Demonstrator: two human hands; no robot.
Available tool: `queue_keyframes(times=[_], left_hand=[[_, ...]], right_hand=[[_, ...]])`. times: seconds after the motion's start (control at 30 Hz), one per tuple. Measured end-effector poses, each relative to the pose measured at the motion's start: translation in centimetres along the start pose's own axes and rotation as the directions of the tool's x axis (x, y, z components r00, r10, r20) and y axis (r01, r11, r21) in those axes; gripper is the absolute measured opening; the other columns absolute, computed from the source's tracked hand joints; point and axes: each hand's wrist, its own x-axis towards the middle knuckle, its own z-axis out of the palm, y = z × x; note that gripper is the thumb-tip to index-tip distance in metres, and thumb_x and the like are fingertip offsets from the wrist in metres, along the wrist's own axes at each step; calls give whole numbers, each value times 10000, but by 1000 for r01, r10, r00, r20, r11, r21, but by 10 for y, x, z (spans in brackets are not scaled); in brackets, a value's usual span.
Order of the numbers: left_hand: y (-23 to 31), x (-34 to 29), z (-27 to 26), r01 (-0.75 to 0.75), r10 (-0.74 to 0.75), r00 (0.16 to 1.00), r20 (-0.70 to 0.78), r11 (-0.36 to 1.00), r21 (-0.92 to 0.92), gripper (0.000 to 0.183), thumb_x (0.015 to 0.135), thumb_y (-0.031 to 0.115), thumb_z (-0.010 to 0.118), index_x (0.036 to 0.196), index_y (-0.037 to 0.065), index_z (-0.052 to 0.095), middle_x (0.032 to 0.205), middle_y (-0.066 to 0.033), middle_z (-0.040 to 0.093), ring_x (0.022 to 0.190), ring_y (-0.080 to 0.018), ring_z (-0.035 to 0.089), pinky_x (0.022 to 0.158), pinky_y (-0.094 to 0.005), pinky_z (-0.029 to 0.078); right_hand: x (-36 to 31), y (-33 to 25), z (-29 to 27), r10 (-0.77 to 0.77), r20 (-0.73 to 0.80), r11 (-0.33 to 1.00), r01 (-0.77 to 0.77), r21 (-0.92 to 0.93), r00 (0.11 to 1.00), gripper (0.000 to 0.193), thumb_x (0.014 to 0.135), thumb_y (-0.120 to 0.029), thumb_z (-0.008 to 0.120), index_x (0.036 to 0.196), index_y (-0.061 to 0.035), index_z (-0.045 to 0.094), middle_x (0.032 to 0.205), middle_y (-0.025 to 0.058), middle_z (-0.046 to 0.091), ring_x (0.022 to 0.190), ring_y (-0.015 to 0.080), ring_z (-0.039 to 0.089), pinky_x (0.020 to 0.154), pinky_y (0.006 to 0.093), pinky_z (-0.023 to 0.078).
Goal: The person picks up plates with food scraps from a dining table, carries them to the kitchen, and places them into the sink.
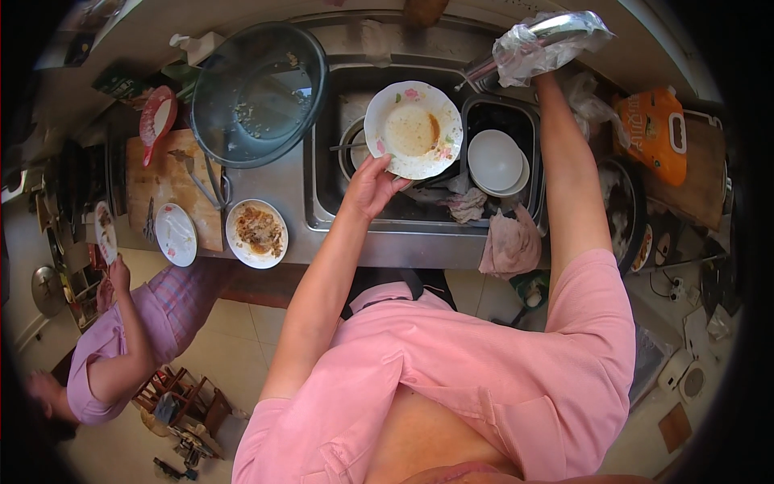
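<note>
My left hand (375, 187) grips the near rim of a white flowered plate (407, 129), thumb on top. The plate is tilted toward me over the sink (318, 185), with a brown sauce smear on it. My right arm reaches to the far right, where crumpled clear plastic (524, 52) hides my right hand; its fingers do not show. The plastic lies against a shiny metal piece (576, 28) whose kind I cannot make out. Below the held plate, a bowl (352, 157) sits partly hidden in the sink. White bowls (493, 157) are stacked in the right basin.
A large dark basin (262, 93) with food scraps stands left of the sink. Nearby are a plate of scraps (256, 234), a white plate (176, 234) and a cutting board (153, 177). A pink cloth (513, 242) hangs over the front edge. Another person (137, 339) holds a plate at left.
</note>
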Motion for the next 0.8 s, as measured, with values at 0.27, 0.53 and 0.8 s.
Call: queue_keyframes(times=[0.27,0.53,0.8], left_hand=[[5,-3,-5,-14,14,1000,23,999,-33,365,808,81,479,1153,19,375,1162,-146,442,1069,-282,453,855,-446,423],[-7,15,-6,71,-60,991,120,993,-92,390,808,72,468,1175,8,352,1182,-149,426,1093,-294,437,892,-448,400],[-7,22,-6,37,-20,989,147,993,-115,410,809,77,462,1199,43,338,1195,-128,421,1101,-279,428,875,-428,414]], right_hand=[[0,4,2,3,-8,1000,-3,-12,1000,362,756,-276,527,1051,-66,508,1026,153,542,916,343,528,719,374,432],[-4,11,-3,15,-4,1000,-15,-17,1000,358,760,-276,523,1047,-62,510,1023,154,543,914,346,528,719,374,432],[-1,9,0,4,6,1000,-4,-24,1000,355,763,-277,520,1043,-59,511,1019,155,545,912,349,528,720,374,432]])
